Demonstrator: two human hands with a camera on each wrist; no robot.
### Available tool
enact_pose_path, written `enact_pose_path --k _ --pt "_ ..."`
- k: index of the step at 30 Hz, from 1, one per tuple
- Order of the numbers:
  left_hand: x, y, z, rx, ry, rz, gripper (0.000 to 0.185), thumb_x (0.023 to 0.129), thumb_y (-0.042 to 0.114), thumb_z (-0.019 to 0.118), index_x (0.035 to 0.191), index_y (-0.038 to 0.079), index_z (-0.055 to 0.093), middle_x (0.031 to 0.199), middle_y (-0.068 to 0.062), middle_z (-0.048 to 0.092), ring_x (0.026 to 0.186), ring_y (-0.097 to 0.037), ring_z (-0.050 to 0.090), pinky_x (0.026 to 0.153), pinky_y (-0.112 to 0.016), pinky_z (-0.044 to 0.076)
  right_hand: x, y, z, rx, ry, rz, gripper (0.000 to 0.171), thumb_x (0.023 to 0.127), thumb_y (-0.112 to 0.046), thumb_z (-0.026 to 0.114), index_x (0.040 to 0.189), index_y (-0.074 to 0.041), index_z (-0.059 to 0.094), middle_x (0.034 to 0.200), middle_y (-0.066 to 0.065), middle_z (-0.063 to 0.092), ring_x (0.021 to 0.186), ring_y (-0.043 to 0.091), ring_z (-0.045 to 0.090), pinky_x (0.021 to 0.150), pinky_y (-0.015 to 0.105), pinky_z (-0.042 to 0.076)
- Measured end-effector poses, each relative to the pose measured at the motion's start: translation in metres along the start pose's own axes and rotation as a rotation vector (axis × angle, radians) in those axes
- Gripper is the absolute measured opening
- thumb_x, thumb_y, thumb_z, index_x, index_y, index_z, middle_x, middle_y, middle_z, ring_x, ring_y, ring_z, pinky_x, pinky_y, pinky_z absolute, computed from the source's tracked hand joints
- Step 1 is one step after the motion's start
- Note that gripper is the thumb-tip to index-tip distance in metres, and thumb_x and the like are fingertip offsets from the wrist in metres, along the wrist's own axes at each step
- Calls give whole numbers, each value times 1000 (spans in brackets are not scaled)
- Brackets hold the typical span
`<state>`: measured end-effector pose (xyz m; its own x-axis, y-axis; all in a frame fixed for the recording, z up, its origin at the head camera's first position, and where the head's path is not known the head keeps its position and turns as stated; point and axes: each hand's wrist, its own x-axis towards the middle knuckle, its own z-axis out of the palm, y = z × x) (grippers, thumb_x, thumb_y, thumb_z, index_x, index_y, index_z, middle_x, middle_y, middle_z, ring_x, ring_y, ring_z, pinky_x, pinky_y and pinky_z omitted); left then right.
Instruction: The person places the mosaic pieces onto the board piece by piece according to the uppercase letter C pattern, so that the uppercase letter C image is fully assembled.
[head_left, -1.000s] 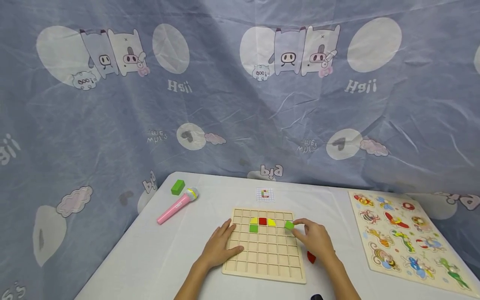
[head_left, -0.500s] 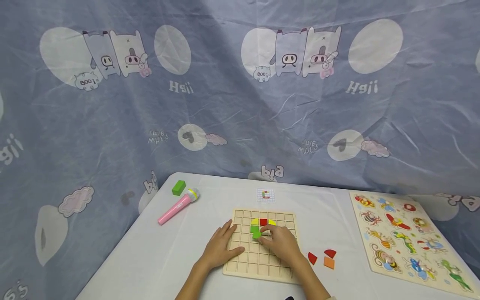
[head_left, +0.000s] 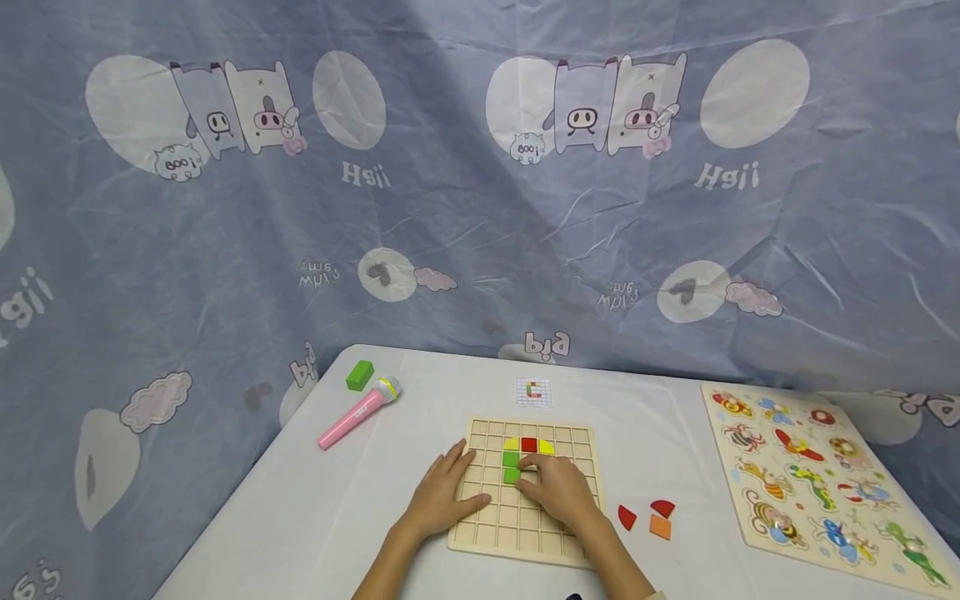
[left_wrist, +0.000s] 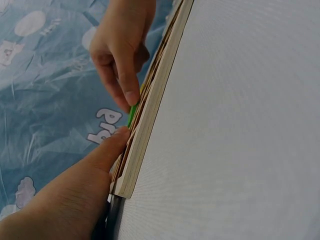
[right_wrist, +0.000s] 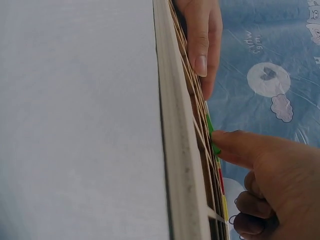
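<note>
A wooden grid board (head_left: 506,538) lies on the white table. My left hand (head_left: 441,498) rests on its left edge, fingers extended and thumb on the board. My right hand (head_left: 564,490) reaches over the board, thumb and index finger pinching a green square tile (head_left: 511,476) that sits in a cell. Directly above that tile lies another green square tile (head_left: 510,459). Further up, a red square tile (head_left: 528,445) stands between a yellow quarter-round tile (head_left: 512,444) and a second yellow tile (head_left: 547,447). In the right wrist view, the fingertips touch green (right_wrist: 216,148) at the board's surface.
Right of the board lie a red quarter-round piece (head_left: 627,517), another red piece (head_left: 663,507) and an orange square (head_left: 660,527). A pattern card (head_left: 533,392) lies behind the board. A pink toy microphone (head_left: 358,414), green block (head_left: 360,375) and insect puzzle board (head_left: 810,483) flank it.
My right hand has carried the green tile leftward from the board's right edge and lowered it into the cell below the other green tile. The left hand stays in place.
</note>
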<state>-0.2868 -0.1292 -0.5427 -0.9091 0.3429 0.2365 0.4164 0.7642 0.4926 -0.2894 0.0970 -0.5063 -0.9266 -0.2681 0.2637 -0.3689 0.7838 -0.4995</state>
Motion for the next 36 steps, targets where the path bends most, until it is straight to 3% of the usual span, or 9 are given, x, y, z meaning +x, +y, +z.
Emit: enact_pose_path --k 9,14,17,22,25,28,31,34,36 --pt "0 1 0 -7 -15 -11 82 81 63 55 140 8 40 149 -12 25 133 -36 26 106 -52 23 -3 1 -1 18 22 18 24 77 -30 74 98 -19 69 48 -11 40 47 6 30 44 24 32" --pt "0 -1 -1 -11 -2 5 81 82 61 56 140 7 39 149 -13 26 132 -39 27 105 -54 23 -3 6 -1 4 42 18 22 76 -30 75 94 -19 70 70 -8 63 57 8 45 56 29 44" --pt "0 0 -2 -16 7 17 80 82 60 56 139 6 40 148 -14 26 132 -38 27 106 -54 22 -3 6 0 1 47 7 19 75 -29 76 91 -20 71 85 -5 68 66 8 52 60 31 47" --pt "0 1 -1 -17 0 10 81 82 62 55 140 7 39 149 -13 26 132 -39 27 105 -55 23 -5 4 -1 35 20 9 17 77 -28 75 91 -19 71 71 -6 64 55 8 44 52 26 41" --pt "-1 1 -1 -18 -1 -1 82 81 63 55 140 8 39 149 -13 25 132 -40 26 105 -55 23 -6 3 -1 39 21 8 17 77 -28 74 91 -20 71 76 -4 66 60 9 50 55 28 45" --pt "-1 0 -1 -13 -1 -3 81 81 62 55 140 9 39 149 -12 25 133 -37 26 106 -53 22 -7 4 -2 38 33 -3 16 77 -28 74 91 -21 71 93 -3 69 77 11 59 68 34 49" --pt "0 0 -1 -7 4 8 80 81 60 56 140 8 40 149 -13 26 133 -35 27 107 -51 22 -9 6 -3 68 -1 5 17 79 -29 72 95 -23 71 74 -4 65 65 8 53 63 31 47" --pt "0 1 -1 -8 14 24 79 82 59 57 138 6 41 148 -14 28 133 -35 28 106 -51 22 -11 8 -6 102 -24 6 19 81 -29 71 99 -22 70 53 -8 45 50 5 35 49 24 38" --pt "0 1 -1 -13 14 28 79 82 58 57 138 6 41 148 -15 28 132 -35 28 106 -51 22 -15 11 -11 136 -26 32 20 82 -28 70 101 -22 70 49 -9 37 46 5 28 43 22 30"
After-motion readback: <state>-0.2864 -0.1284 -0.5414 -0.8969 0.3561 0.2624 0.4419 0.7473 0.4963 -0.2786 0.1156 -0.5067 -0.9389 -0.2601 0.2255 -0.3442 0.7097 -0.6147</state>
